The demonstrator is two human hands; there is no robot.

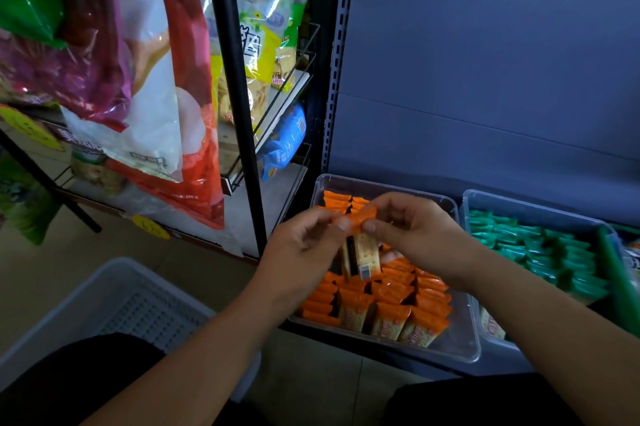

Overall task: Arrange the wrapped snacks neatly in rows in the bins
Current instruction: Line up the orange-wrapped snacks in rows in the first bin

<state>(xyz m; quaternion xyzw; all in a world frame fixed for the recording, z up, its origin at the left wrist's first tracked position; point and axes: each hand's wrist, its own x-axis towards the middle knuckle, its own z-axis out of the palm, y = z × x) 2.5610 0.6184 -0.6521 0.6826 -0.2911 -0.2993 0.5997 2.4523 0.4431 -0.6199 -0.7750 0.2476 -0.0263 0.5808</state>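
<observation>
A clear plastic bin (465, 346) on the bottom shelf holds several orange wrapped snacks (391, 304), standing in rows at the front and back. Above its middle, my left hand (304, 245) and my right hand (412, 228) together pinch the orange top edge of a wrapped cracker snack (360, 252), which hangs upright between them. To the right, a second clear bin (465, 204) holds several green wrapped snacks (540, 249) in rows.
A grey plastic basket (114, 301) sits on the floor at lower left. A black wire rack (239, 79) with large snack bags (138, 79) stands to the left. A blue-grey shelf back panel (485, 62) rises behind the bins. A green edge (620, 287) shows at far right.
</observation>
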